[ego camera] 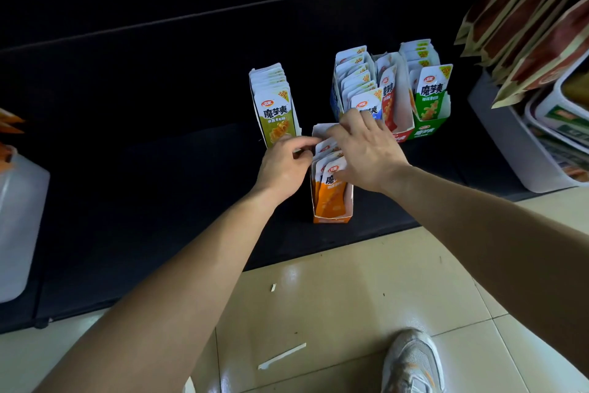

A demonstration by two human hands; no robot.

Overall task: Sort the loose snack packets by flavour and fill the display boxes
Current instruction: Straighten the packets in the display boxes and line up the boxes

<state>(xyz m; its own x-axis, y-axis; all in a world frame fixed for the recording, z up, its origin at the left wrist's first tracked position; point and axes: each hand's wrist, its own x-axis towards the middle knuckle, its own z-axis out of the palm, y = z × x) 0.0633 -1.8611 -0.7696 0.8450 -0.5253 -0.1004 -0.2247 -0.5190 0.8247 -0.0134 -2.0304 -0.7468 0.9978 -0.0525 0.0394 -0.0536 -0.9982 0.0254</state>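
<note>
Fingers [310, 140] and thumb of the left hand [285, 166] pinch the rear wall of the orange box [331, 219]; the right hand [363, 153] lies spread, nearly flat, over the packets [330, 201] inside it.

One head-worn wide-angle view looks forward and steeply down, close over a dark shelf [159, 201], with floor tiles [350, 281] at 6 o'clock.
</note>
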